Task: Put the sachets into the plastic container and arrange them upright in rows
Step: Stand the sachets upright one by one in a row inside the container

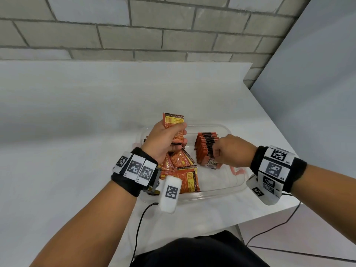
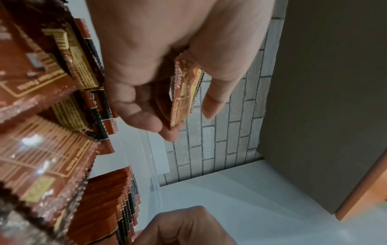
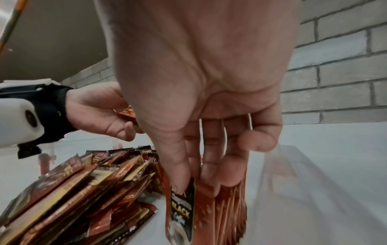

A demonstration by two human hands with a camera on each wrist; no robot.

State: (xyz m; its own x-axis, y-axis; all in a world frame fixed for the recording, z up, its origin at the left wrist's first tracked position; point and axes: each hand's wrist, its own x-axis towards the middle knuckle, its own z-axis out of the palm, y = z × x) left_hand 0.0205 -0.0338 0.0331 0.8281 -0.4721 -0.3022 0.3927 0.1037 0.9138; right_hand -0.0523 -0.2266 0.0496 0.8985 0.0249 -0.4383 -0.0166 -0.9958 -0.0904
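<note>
A clear plastic container sits on the white table. Inside it, a row of upright orange-brown sachets stands at the right, and a loose pile of sachets lies at the left. My left hand is raised over the container's left side and grips one sachet between thumb and fingers. My right hand pinches the top of the nearest upright sachet in the row, thumb in front and fingers behind.
The white table stretches left and back to a grey brick wall. Its right edge lies just past the container. A black cable hangs over the front edge near my body.
</note>
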